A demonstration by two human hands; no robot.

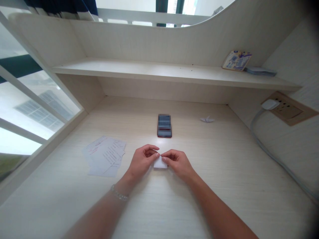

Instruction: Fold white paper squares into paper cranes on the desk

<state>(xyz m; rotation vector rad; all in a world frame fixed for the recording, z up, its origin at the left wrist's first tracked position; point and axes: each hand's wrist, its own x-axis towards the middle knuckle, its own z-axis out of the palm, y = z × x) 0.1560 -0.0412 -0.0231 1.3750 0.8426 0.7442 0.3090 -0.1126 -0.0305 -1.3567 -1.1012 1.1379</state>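
Note:
A small folded piece of white paper (159, 163) lies on the pale wooden desk (224, 186), held between both hands. My left hand (142, 160) pinches its left edge with curled fingers; a bracelet sits on that wrist. My right hand (177, 162) pinches the right edge, thumb and forefinger pressed together. Just beyond the hands lies a phone (164, 125) with its screen up. A finished white paper crane (207, 119) rests farther back on the right.
Several printed paper sheets (106, 156) lie left of my hands. A shelf (149, 71) above the desk carries a small packet (236, 60). A wall socket with a white plug (270, 104) and cable is on the right. A railing runs along the left.

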